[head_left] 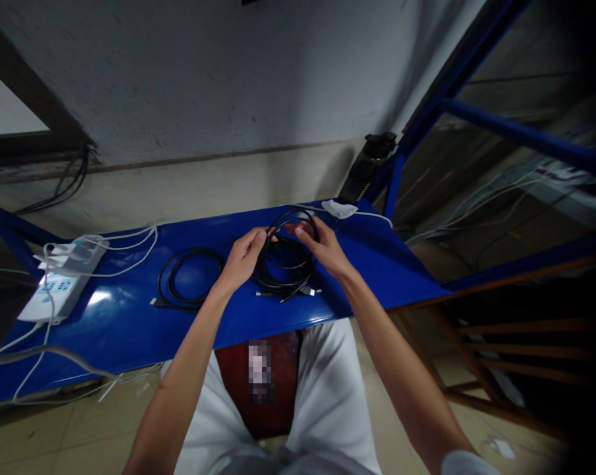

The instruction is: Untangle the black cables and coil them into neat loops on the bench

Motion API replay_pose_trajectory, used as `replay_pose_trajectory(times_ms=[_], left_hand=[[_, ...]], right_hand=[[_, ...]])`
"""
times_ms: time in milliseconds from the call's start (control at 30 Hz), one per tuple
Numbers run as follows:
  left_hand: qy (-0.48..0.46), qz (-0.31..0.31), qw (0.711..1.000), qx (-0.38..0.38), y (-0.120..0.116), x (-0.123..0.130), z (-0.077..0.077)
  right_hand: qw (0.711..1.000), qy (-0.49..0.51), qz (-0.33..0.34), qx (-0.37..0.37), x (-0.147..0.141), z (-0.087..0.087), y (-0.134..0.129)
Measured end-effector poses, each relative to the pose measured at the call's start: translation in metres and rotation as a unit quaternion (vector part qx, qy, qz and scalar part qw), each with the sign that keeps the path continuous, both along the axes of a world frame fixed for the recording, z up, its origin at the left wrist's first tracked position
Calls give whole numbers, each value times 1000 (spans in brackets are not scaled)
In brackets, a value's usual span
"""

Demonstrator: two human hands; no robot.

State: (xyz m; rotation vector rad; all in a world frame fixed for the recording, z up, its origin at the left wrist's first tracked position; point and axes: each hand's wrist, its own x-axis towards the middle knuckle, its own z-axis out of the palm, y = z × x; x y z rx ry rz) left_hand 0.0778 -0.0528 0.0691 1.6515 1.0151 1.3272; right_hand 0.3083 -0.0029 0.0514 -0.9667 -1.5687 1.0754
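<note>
Sitting at the blue table (pixel 129 326), you have a white power strip (pixel 72 290) far left, then a lone looped cable (pixel 185 305). Your left hand (pixel 243 259) pinches the upper loop of the black cable coils (pixel 285 288) — between your hands, over the table — and your right hand (pixel 325 249), apart from it, pinches the other side. Rightward stands a dark bottle (pixel 365 173).

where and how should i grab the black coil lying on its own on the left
Probably grip the coil by its near edge, coming from your own side and above, thumb inside the ring and fingers outside. It lies flat with an open middle, so the thumb has room, and its strands run close together there. Your left hand crowds its right side.
</note>
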Motion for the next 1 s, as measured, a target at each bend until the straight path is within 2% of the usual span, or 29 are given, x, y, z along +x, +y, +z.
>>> replay_pose_trajectory(times_ms=[167, 267, 367, 467, 600, 633, 700, 767, 800, 1000], left_hand=[[1, -24, 999, 28, -1, 1, 12], [-6, -29, 999, 39, 0, 2, 17], [-16, -20, 999, 46, 4, 1, 14], [-17, 32, 999, 31, 9, -1, 0], [-42, 137, 987, -73, 16, -4, -26], [-56, 134, 983, -108, 16, -4, -31], [-83, 86, 979, -166, 14, -6, -36], [-110, 36, 975, -192, 8, -8, -36], [-124, 30, 973, -193, 4, -9, -35], [-154, 71, 969, -180, -9, -14, -31]], right_hand=[[987, 112, 89, -73, -2, 10, 2], [975, 150, 116, -114, -2, 14, 4], [972, 185, 97, -110, -1, 18, 4], [971, 205, 74, -101, 2, 22, 4], [968, 232, 66, -65, 3, 32, -1], [968, 236, 63, -60, 4, 35, -3], [967, 243, 51, -56, 6, 42, -7], [965, 254, 29, -54, 10, 50, -10], [964, 262, 14, -52, 14, 54, -11], [958, 280, -43, -44, 35, 71, -12]])
